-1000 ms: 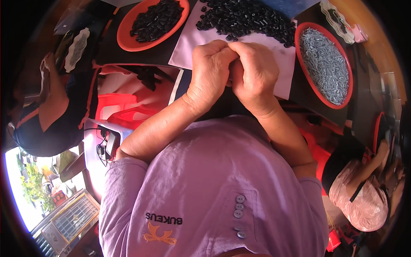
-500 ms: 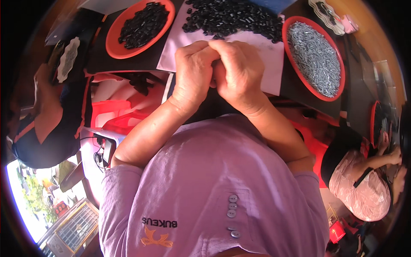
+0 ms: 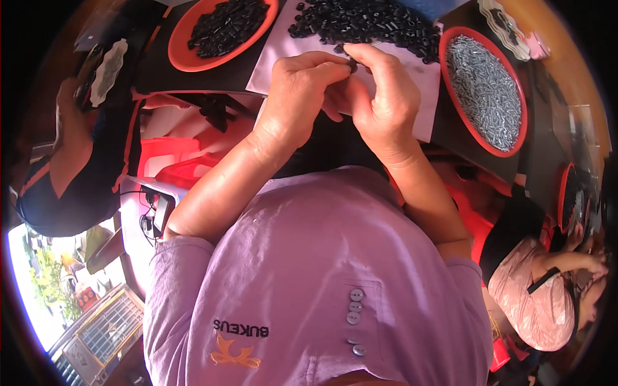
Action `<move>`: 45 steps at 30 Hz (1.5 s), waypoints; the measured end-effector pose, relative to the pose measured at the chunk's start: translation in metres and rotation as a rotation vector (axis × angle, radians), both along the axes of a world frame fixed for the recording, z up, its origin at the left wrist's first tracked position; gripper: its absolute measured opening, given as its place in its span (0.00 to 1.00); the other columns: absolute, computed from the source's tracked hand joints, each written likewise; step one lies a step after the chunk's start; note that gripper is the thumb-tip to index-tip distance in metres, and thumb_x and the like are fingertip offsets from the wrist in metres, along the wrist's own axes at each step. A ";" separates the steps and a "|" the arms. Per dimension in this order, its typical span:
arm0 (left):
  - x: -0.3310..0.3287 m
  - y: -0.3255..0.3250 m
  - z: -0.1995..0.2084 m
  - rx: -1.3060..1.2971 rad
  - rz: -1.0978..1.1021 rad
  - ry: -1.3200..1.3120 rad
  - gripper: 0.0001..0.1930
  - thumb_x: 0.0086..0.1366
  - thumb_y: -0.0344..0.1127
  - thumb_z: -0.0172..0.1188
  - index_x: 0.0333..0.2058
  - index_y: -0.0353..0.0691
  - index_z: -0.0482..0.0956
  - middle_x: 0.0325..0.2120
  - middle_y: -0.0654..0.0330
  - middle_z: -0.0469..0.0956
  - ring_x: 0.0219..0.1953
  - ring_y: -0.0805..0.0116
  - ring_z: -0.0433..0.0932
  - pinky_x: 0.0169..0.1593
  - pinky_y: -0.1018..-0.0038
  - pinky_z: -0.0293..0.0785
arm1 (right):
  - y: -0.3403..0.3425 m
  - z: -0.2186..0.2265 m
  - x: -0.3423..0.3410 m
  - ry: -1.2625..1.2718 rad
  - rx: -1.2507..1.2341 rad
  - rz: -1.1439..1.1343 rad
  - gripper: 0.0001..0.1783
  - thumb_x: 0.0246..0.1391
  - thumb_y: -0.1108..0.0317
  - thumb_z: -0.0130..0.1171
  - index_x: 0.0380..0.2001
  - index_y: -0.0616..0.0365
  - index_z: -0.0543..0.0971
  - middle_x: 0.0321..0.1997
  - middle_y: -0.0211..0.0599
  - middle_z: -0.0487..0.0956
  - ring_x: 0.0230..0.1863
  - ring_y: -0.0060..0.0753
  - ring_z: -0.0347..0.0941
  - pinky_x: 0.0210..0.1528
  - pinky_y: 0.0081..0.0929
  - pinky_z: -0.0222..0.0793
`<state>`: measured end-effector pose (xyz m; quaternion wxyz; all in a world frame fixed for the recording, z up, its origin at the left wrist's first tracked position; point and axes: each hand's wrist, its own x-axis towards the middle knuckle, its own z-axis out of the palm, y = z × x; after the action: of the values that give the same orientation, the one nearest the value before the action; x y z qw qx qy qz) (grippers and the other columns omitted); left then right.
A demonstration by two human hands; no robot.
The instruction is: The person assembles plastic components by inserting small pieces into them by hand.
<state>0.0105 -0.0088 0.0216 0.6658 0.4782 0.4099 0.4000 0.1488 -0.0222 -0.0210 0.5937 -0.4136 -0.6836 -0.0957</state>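
Observation:
Close to the near edge of the pink cloth (image 3: 273, 67), my two hands meet. My left hand (image 3: 297, 93) is closed, with thumb and forefinger pinching a small black plastic piece (image 3: 352, 65). Around that piece, my right hand (image 3: 389, 96) has its forefinger and thumb apart; its other fingers are partly hidden. Just beyond my fingertips a heap of short black tubular pieces (image 3: 380, 26) is spread over the cloth. To the left stands an orange-red bowl (image 3: 185, 61) of similar black pieces, and to the right a red bowl (image 3: 518, 132) full of small silvery metal parts (image 3: 484, 90).
A person in dark clothing (image 3: 64, 186) sits at the left. Another person in a pink top (image 3: 531, 296) works at the right near a further red bowl (image 3: 565, 193). Wavy-edged white trays (image 3: 108, 72) lie on the tables. Red stools (image 3: 168, 154) stand beneath.
My hands have come apart from a closed clasp, the right forefinger and thumb spreading so the black piece shows. The whole view has shifted slightly.

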 end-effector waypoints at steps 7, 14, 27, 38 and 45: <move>0.001 0.000 0.002 -0.029 -0.008 -0.007 0.12 0.63 0.32 0.58 0.36 0.26 0.81 0.25 0.53 0.81 0.23 0.67 0.80 0.25 0.76 0.76 | 0.002 -0.002 0.006 0.031 0.006 0.012 0.21 0.40 0.84 0.58 0.41 0.58 0.79 0.33 0.35 0.80 0.29 0.39 0.75 0.32 0.32 0.72; -0.001 0.002 0.000 -0.086 0.017 -0.138 0.11 0.64 0.30 0.57 0.37 0.25 0.80 0.28 0.51 0.81 0.27 0.63 0.82 0.31 0.73 0.80 | 0.002 0.003 0.004 0.042 -0.032 0.049 0.20 0.41 0.85 0.59 0.41 0.60 0.79 0.37 0.38 0.82 0.36 0.40 0.79 0.38 0.31 0.75; 0.000 0.007 -0.006 -0.087 0.019 -0.189 0.11 0.64 0.28 0.56 0.40 0.24 0.78 0.30 0.49 0.81 0.29 0.60 0.83 0.32 0.69 0.82 | -0.004 0.011 0.004 0.145 -0.196 0.076 0.21 0.40 0.87 0.59 0.40 0.62 0.79 0.38 0.39 0.82 0.39 0.36 0.80 0.42 0.29 0.76; 0.004 0.016 -0.001 0.043 0.024 -0.165 0.08 0.61 0.29 0.59 0.33 0.28 0.81 0.25 0.54 0.81 0.25 0.68 0.80 0.32 0.76 0.76 | 0.007 0.019 0.014 0.016 -0.125 0.046 0.18 0.38 0.86 0.61 0.35 0.58 0.80 0.33 0.37 0.80 0.35 0.39 0.78 0.37 0.30 0.74; 0.007 0.023 -0.002 0.016 0.016 -0.299 0.08 0.63 0.29 0.60 0.34 0.28 0.81 0.27 0.54 0.81 0.26 0.68 0.80 0.31 0.76 0.76 | 0.013 0.021 0.007 0.073 -0.101 0.054 0.14 0.42 0.85 0.63 0.34 0.59 0.80 0.32 0.35 0.80 0.33 0.36 0.79 0.36 0.27 0.74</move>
<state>0.0177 0.0142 0.0196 0.7124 0.4151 0.3068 0.4755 0.1561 -0.0090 -0.0002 0.5991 -0.4276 -0.6763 -0.0297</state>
